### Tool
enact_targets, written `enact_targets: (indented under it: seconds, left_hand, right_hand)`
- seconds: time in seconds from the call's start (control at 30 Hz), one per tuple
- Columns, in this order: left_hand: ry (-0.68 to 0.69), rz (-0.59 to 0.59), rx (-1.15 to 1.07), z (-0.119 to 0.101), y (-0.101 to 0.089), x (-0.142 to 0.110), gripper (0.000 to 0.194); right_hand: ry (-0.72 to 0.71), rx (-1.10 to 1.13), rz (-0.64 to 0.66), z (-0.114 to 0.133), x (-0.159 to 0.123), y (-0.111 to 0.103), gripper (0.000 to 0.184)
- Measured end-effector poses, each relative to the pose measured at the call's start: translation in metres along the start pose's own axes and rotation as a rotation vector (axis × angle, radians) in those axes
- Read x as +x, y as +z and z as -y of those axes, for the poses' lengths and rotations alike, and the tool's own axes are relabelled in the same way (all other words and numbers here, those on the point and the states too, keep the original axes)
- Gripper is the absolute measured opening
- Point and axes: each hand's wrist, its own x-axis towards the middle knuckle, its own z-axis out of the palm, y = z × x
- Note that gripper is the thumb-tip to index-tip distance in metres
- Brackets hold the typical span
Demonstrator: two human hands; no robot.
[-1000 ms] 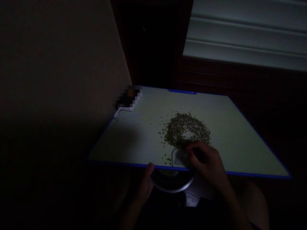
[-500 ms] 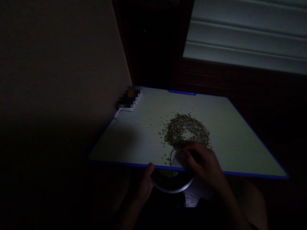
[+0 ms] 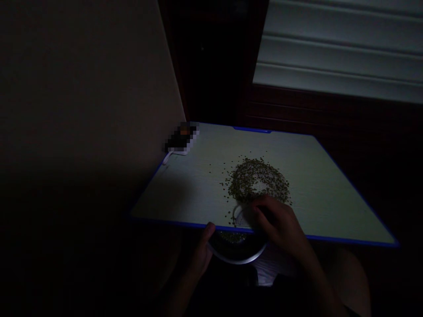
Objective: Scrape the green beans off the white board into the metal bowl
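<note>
Small greenish-brown grains, like beans or seeds (image 3: 243,182), lie spread in a rough ring on a pale folding tabletop (image 3: 330,198) with a blue rim. My left hand (image 3: 201,253) has its thumb over the near rim and its other fingers below, closed on the board's edge and beside a bowl. My right hand (image 3: 277,220) hovers at the near side of the grains with its fingers drawn together. A faint, clear curved piece (image 3: 240,216) shows by its fingertips. Whether they hold it is too dark to tell. Below the rim, a metal-edged bowl (image 3: 236,262) contains more grains.
A pixelated dark device (image 3: 181,137) with a white edge and a cable lies at the board's far left corner. A pale wall (image 3: 99,88) stands on the left, and a slatted white panel (image 3: 337,48) is at the upper right. The scene is very dim.
The view has shifted slightly, so the board sits a little further right and lower at its far edge. Both hands keep nearly the same places and poses.
</note>
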Motion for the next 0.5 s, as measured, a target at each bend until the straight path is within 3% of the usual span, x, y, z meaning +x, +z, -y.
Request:
enact_targets:
  seconds: [0.07, 0.2, 0.5]
  left_hand:
    - [-0.03, 0.005, 0.007, 0.0003, -0.0006, -0.0008, 0.055]
    - [0.043, 0.004, 0.012, -0.0011, 0.0022, -0.0031, 0.054]
    - [0.048, 0.095, 0.013, -0.006, 0.0047, 0.0001, 0.06]
  right_hand:
    - [-0.005, 0.012, 0.008, 0.0004, 0.0004, 0.0001, 0.012]
    - [-0.008, 0.04, 0.003, -0.0003, 0.0005, 0.0004, 0.012]
    - [0.028, -0.01, -0.112, -0.0079, -0.0006, 0.003, 0.012]
